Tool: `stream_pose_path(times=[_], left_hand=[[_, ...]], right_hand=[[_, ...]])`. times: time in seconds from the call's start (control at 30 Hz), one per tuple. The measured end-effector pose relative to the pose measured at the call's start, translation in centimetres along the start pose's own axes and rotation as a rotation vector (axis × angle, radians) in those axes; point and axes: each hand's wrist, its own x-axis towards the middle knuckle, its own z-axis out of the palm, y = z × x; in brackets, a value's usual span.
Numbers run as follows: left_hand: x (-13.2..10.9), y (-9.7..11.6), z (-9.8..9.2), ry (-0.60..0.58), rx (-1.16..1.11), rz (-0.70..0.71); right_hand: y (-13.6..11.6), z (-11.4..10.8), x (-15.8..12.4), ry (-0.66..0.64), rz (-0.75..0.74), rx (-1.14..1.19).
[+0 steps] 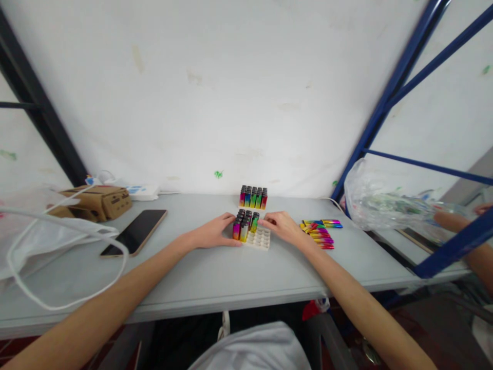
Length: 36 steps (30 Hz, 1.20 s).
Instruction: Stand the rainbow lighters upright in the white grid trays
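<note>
A white tray with round holes (260, 239) sits at the middle of the table, its left part filled with upright, shiny multicoloured lighters (244, 232) with black tops. My left hand (215, 232) straddles the tray's left side, thumb along the near corner and fingers at the far side. From the right, my right hand (283, 226) reaches in with fingers pinched at a green and yellow lighter (254, 224); its fingertips are partly hidden. Behind stands a second tray full of similar lighters (253, 197). Several lighters lie flat in a pile (321, 234) right of my right hand.
A phone (135, 232) lies to the left, near a cardboard box (102, 201) and a looping white cable (124, 257). Blue metal posts (379, 115) and a clear plastic bag (379, 205) stand at the right. Another person's arm (450, 221) shows beyond them.
</note>
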Motion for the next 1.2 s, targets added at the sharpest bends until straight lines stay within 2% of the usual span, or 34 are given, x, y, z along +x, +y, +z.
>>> stream_pose_path(times=[0.1,0.17,0.3,0.37,0.43,0.5,0.6,0.7,0.87,0.97,1.07,1.2], left_hand=[[0.0,0.0,0.0,-0.003,0.022,0.011],[0.0,-0.1,0.0,-0.003,0.027,0.015],[0.0,0.0,0.0,-0.007,0.020,0.004],[0.0,0.1,-0.1,-0.011,0.018,-0.002],[0.0,0.3,-0.2,-0.013,0.020,-0.003],[0.0,0.4,-0.2,-0.010,0.020,-0.001],[-0.1,0.4,-0.2,-0.002,0.005,-0.003],[0.0,0.3,-0.2,0.011,-0.010,0.011],[0.0,0.1,-0.1,0.011,-0.009,0.017],[0.0,0.1,-0.1,0.004,-0.005,0.015],[0.0,0.0,-0.1,0.007,-0.009,0.007],[0.0,-0.2,0.0,0.010,-0.006,0.010]], right_hand=[[2.0,-1.8,-0.3,0.070,0.037,-0.063],[3.3,-3.0,-0.9,0.053,0.082,-0.076],[5.3,-4.3,-2.4,-0.114,0.203,0.021],[5.9,-4.2,-2.8,-0.206,0.276,0.073],[6.2,-4.0,-2.9,-0.241,0.287,0.104],[6.2,-3.6,-2.8,-0.200,0.232,0.105],[5.7,-3.0,-2.3,-0.058,0.155,0.122],[4.9,-2.7,-2.0,0.069,0.172,0.245],[3.8,-2.5,-1.5,0.194,0.185,0.365],[3.3,-2.1,-1.1,0.223,0.190,0.534],[2.7,-1.6,-0.9,0.195,0.250,0.751],[1.9,-1.3,-0.7,0.136,0.321,0.830]])
